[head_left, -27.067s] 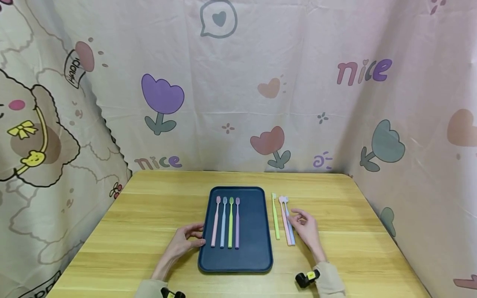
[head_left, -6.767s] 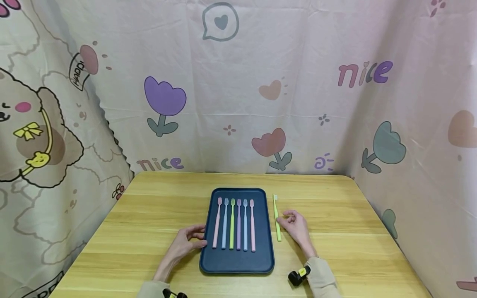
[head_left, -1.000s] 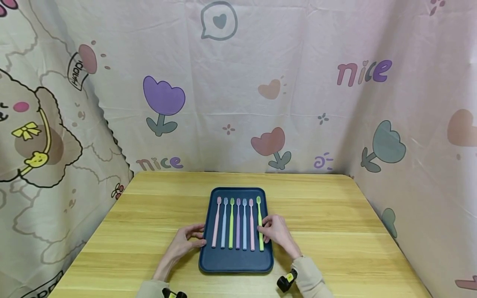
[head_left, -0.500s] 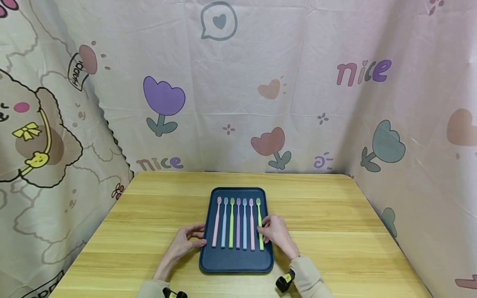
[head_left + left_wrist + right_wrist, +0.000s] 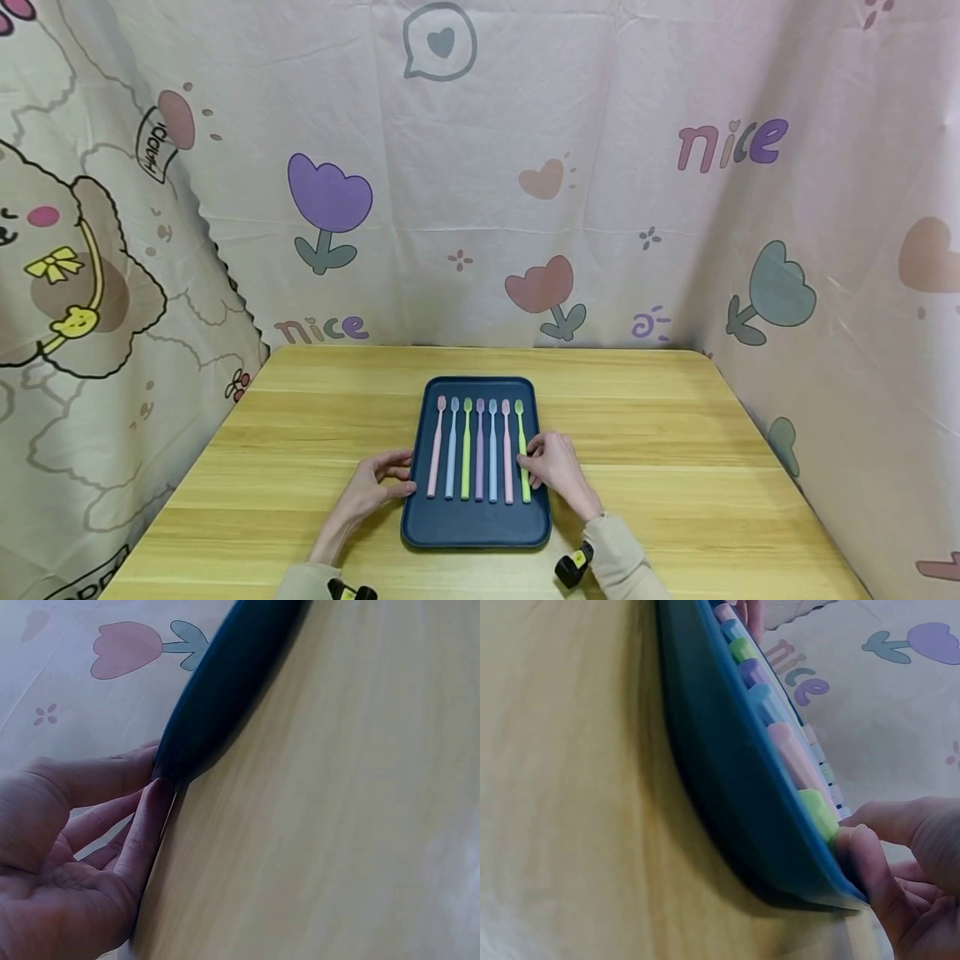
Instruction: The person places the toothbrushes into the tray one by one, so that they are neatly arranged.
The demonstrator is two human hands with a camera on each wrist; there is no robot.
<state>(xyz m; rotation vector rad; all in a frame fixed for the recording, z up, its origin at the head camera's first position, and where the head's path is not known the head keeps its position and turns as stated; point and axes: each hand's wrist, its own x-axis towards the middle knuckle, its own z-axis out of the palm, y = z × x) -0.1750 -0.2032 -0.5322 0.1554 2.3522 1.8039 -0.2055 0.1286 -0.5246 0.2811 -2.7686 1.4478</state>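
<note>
A dark blue tray (image 5: 476,529) lies on the table with several toothbrushes in a side-by-side row, heads toward the back. In the head view my left hand (image 5: 367,487) holds the tray's left edge, and the left wrist view has its thumb and fingers (image 5: 146,825) right at the rim. At the right end of the row, my right hand (image 5: 558,471) pinches the handle of a light green toothbrush (image 5: 521,429). Beside that one lies a pink toothbrush (image 5: 507,450). From the right wrist, the green handle end (image 5: 819,812) shows between fingertips and tray wall.
Wooden table (image 5: 660,450) surrounds the tray. Behind it hangs a printed curtain (image 5: 450,192), with another curtain (image 5: 112,450) along the left side. Black wrist cameras (image 5: 574,567) sit at both cuffs.
Since the older frames, toothbrushes from the table on the right have come into the tray, the light green one last. Over the last second its head has shifted slightly nearer; the left hand stays put.
</note>
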